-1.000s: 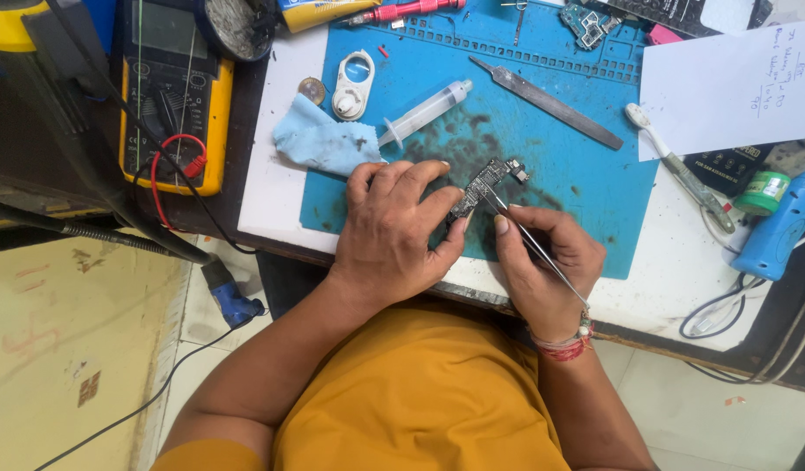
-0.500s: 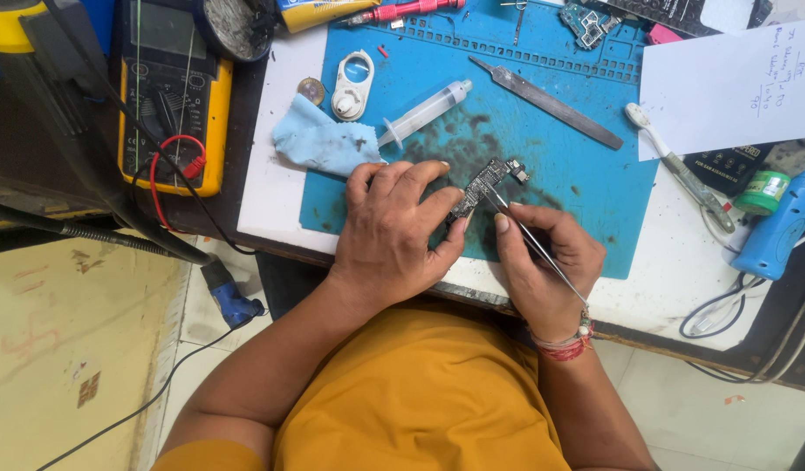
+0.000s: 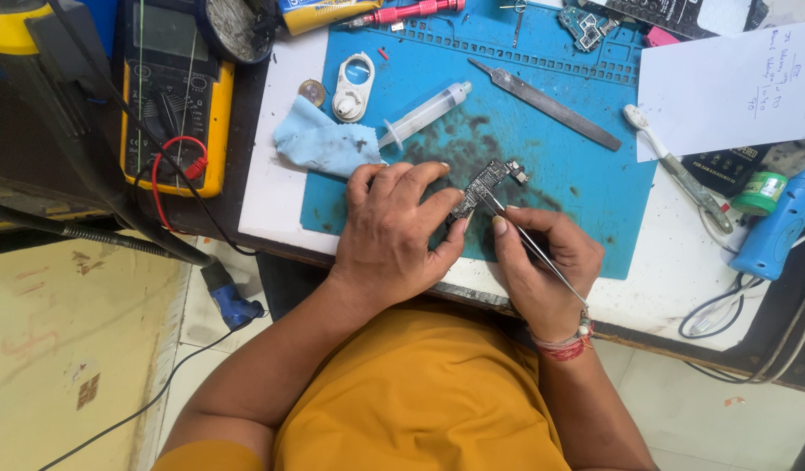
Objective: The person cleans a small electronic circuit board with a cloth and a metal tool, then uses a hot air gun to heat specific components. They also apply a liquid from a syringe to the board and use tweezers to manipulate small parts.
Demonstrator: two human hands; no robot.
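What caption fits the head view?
Left hand steadies a small circuit board on a blue mat while right hand applies tweezers.

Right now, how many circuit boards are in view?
2. One circuit board is pinned on the blue mat by the left hand, with the right hand working tweezers on it. A second board lies at the mat's top edge. Others may be hidden.

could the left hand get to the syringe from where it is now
Probably yes. The syringe lies bare on the blue mat just beyond the left hand, with nothing between them, but that hand is pressing down the circuit board and would have to let go.
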